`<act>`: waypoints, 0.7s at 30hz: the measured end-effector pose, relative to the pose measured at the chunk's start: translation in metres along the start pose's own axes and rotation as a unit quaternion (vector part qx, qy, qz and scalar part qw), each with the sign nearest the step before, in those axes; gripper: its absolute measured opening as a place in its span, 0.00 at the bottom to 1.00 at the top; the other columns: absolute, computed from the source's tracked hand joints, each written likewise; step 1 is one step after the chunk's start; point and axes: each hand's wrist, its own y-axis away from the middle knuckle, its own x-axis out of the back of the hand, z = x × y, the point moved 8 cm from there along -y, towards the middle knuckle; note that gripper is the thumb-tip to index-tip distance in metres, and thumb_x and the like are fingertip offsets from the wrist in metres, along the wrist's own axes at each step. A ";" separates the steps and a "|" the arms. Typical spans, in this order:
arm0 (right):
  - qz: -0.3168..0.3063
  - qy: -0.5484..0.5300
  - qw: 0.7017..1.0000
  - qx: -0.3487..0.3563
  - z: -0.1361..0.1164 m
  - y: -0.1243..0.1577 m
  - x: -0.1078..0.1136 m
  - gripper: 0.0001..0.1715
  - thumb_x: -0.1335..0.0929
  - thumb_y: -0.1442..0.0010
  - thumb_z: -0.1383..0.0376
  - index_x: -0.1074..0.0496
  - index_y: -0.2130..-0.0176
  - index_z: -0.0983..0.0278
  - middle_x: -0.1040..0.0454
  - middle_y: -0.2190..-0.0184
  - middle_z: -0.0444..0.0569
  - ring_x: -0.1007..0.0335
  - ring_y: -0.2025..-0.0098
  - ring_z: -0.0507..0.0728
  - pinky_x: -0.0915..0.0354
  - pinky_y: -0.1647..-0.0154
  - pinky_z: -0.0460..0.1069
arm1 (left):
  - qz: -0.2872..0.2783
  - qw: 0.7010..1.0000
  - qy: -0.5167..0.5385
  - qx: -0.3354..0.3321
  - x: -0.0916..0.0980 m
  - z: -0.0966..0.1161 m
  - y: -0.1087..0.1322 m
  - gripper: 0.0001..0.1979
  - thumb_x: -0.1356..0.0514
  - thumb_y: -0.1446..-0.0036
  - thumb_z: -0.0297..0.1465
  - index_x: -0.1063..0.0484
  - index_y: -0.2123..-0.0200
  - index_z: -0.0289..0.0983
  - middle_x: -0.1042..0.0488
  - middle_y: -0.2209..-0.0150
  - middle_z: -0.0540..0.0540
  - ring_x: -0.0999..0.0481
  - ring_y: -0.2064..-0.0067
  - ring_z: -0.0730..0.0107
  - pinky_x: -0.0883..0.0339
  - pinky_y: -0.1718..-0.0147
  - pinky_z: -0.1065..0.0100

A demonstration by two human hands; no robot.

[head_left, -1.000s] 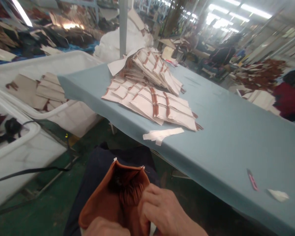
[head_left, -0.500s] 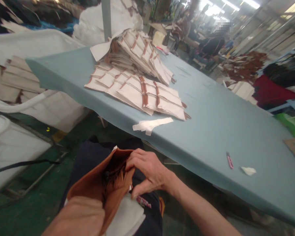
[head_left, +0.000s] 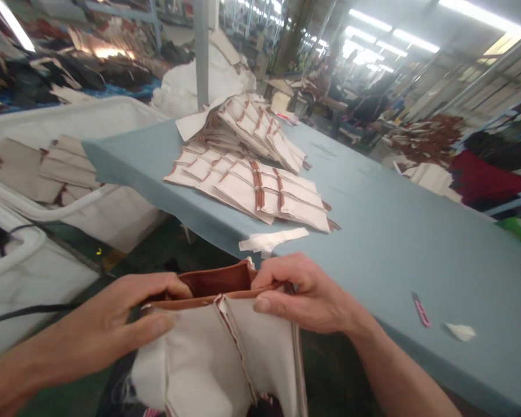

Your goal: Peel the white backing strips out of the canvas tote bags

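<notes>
Your left hand (head_left: 125,324) and right hand (head_left: 304,298) each pinch one end of the pouch (head_left: 217,347) at its top edge. It hangs just before the surface (head_left: 395,231), long axis left-right, right hand nearer the surface.

The pouch (head_left: 208,353) at 6 o'clock is cream outside, with a rust-brown lining (and a brown seam down its middle). The desk (head_left: 395,231) is pale blue-grey. At 12 o'clock, the stacked pieces (head_left: 252,185) are cream, gridded by brown strips. At 4 o'clock, the small cutter (head_left: 421,308) is pink and black.
</notes>
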 end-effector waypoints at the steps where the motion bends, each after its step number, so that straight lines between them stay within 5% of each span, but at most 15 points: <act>1: -0.005 -0.019 1.000 -0.008 -0.002 0.000 0.000 0.31 0.28 0.27 0.41 0.23 0.66 0.64 0.31 0.75 0.41 0.44 0.75 0.49 0.48 0.76 0.45 | -0.020 1.000 -0.001 -0.016 -0.005 0.009 -0.009 0.15 0.41 0.31 0.40 0.16 0.51 0.44 0.13 0.56 0.56 0.15 0.57 0.67 0.26 0.57 0.77; 6: -0.018 -0.075 0.996 -0.035 -0.003 0.000 -0.004 0.30 0.26 0.30 0.42 0.24 0.68 0.64 0.37 0.78 0.38 0.47 0.76 0.48 0.51 0.78 0.45 | -0.031 0.992 -0.058 -0.110 -0.004 0.047 -0.032 0.13 0.35 0.35 0.34 0.16 0.49 0.45 0.12 0.51 0.48 0.16 0.51 0.61 0.25 0.49 0.70; 10: -0.013 -0.118 0.992 -0.052 0.005 0.000 -0.003 0.33 0.25 0.33 0.38 0.26 0.69 0.64 0.40 0.78 0.37 0.50 0.76 0.48 0.52 0.78 0.44 | -0.028 0.992 -0.026 -0.119 -0.002 0.066 -0.039 0.13 0.39 0.36 0.32 0.16 0.53 0.44 0.13 0.57 0.51 0.17 0.57 0.66 0.27 0.56 0.73; 21: 0.006 -0.178 0.978 -0.107 0.039 -0.005 -0.012 0.37 0.23 0.38 0.35 0.27 0.68 0.65 0.36 0.78 0.38 0.46 0.76 0.47 0.48 0.77 0.43 | -0.059 0.993 0.079 -0.065 -0.018 0.066 -0.050 0.12 0.42 0.35 0.33 0.19 0.67 0.39 0.21 0.71 0.54 0.25 0.70 0.73 0.33 0.69 0.76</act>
